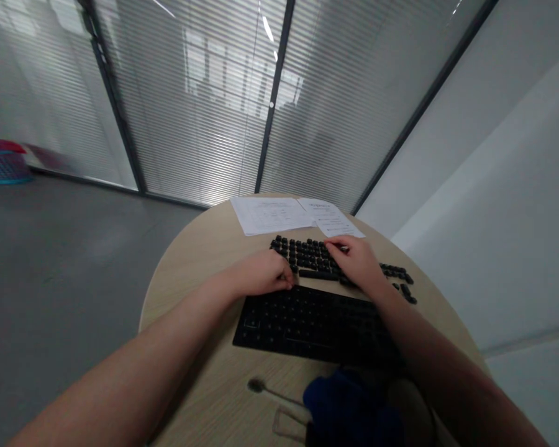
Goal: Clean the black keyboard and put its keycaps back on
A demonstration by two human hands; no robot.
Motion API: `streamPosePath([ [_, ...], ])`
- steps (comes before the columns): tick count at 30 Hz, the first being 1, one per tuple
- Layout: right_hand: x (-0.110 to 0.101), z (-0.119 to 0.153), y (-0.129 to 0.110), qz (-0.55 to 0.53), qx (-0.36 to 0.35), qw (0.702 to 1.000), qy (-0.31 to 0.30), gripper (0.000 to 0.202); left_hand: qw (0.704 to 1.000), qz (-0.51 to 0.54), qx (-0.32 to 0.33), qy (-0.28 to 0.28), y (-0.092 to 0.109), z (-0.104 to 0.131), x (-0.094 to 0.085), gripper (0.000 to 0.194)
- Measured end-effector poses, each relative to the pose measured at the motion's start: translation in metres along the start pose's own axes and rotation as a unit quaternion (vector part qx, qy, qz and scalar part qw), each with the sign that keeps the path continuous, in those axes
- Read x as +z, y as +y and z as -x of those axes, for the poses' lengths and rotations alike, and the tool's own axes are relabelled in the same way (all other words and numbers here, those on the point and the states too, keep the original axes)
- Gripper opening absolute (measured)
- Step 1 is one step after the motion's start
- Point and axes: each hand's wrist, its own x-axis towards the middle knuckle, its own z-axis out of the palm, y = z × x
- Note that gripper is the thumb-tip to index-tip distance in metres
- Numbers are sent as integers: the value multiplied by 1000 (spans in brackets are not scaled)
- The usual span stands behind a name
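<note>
Head view: left hand (265, 273) and right hand (359, 264) reached past the keyboard (307, 320) to loose keycaps (318, 275).
Left fingers curled, right ones pinched; whether either gripped anything could not be told. The keycaps lay in rows, probably keeping order. Bare surface (189, 254) ran left of the keyboard to a curved edge.

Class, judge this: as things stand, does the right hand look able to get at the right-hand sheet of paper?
Probably yes: the sheet lies just beyond the right hand, nothing visible stands between them, and the low black keycaps don't wall it off.
</note>
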Motion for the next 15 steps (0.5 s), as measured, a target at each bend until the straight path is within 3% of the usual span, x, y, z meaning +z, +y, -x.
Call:
streamPosePath([
  [3, 4, -31, 23, 95, 26, 993, -63, 18, 1000, -5, 0, -2, 3, 1, -2, 19],
  [7, 26, -65, 49, 149, 53, 976, -150, 18, 1000, 5, 5, 14, 4, 2, -3, 19],
  [15, 57, -92, 61, 155, 39, 967, -198, 13, 999, 19, -1, 26, 2, 1, -2, 16],
])
